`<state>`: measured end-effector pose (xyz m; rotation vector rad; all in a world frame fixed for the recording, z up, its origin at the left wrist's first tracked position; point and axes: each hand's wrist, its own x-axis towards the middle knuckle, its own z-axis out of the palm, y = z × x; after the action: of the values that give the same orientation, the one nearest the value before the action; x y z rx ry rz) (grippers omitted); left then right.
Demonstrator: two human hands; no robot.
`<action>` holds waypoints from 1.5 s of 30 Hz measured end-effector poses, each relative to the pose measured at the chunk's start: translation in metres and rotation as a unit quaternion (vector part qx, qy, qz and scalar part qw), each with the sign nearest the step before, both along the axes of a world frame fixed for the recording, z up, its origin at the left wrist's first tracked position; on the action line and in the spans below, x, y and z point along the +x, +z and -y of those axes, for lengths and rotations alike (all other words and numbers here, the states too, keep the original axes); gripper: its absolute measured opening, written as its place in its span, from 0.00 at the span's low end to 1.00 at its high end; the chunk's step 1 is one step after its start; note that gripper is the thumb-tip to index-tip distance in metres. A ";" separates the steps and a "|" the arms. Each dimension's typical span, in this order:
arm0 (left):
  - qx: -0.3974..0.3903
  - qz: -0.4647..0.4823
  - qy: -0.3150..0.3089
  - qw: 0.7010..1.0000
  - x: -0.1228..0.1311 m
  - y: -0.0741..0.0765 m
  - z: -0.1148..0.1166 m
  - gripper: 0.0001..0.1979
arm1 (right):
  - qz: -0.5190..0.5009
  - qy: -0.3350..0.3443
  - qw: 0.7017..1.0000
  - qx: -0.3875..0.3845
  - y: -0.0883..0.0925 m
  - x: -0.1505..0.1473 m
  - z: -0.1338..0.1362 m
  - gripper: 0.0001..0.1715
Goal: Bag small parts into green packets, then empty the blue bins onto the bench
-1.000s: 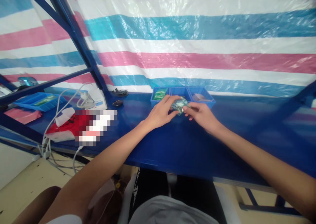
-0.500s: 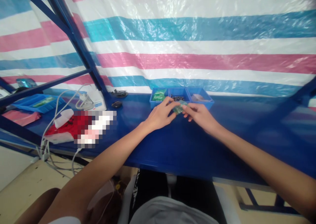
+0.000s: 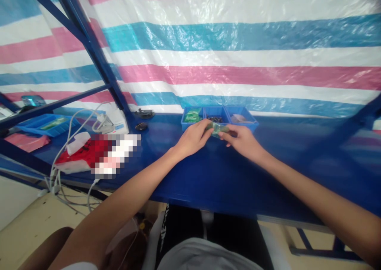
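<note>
Between my two hands is a small green, shiny, see-through plastic bag (image 3: 216, 129), raised over the blue table (image 3: 205, 175). My left hand (image 3: 196, 136) pinches its left end between thumb and fingers. At the right end, my right hand (image 3: 240, 138) grips it the same way. What the bag holds, if anything, is too blurred to make out. Just behind my hands stands a blue tray with three compartments: green packets (image 3: 193, 115) in the left one, small dark parts (image 3: 214, 119) in the middle one, a pale clear bag (image 3: 238, 118) in the right one.
Left on the table are a red pack (image 3: 86, 153) with white tissue, a white power strip (image 3: 119, 123) with cables, and a black mouse-shaped object (image 3: 141, 126). Another blue tray (image 3: 49, 124) and a pink sheet (image 3: 26, 142) lie farther left. A striped plastic sheet (image 3: 238, 56) hangs behind.
The green bag has gone from tilted to more level and stretched out between my hands. My left fingers have closed in on its end; both hands stay in about the same place.
</note>
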<state>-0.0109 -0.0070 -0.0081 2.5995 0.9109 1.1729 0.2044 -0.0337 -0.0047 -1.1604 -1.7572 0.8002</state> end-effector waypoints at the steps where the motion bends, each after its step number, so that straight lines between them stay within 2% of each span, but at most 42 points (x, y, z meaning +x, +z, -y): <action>1: -0.005 0.007 0.001 1.000 0.000 -0.001 0.000 0.12 | -0.005 0.000 1.000 -0.006 0.000 0.000 0.000 0.22; 5: -0.031 0.028 -0.004 0.999 -0.001 -0.002 0.000 0.27 | -0.031 0.002 0.999 -0.033 0.002 -0.001 0.000 0.22; 7: -0.036 0.020 -0.016 0.999 -0.001 -0.001 0.001 0.30 | -0.046 0.005 0.998 -0.042 0.004 -0.001 0.002 0.22; 14: -0.033 -0.041 -0.033 0.998 -0.003 0.003 0.006 0.25 | -0.067 0.027 0.996 -0.048 0.008 -0.004 0.006 0.21; 28: 0.009 -0.042 -0.030 0.999 0.000 0.000 0.003 0.15 | -0.088 0.008 0.996 0.012 0.010 -0.007 0.009 0.26; 34: -0.017 -0.047 0.022 0.998 0.001 0.000 0.003 0.13 | -0.066 -0.005 0.998 -0.010 0.012 -0.007 0.010 0.25; 37: -0.014 -0.021 0.024 0.999 0.001 -0.003 0.000 0.11 | -0.071 -0.013 0.997 -0.015 0.008 -0.006 0.009 0.22; 42: -0.034 0.025 -0.020 0.999 0.000 -0.007 -0.006 0.21 | -0.098 -0.029 0.995 -0.003 0.004 -0.005 0.004 0.19; 45: -0.051 0.032 -0.021 0.998 -0.001 -0.008 -0.007 0.30 | -0.103 -0.034 0.994 0.002 0.004 -0.003 0.003 0.17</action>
<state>-0.0118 0.0003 -0.0163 2.4741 0.8747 1.1595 0.2009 -0.0368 -0.0007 -1.0886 -1.5404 0.8445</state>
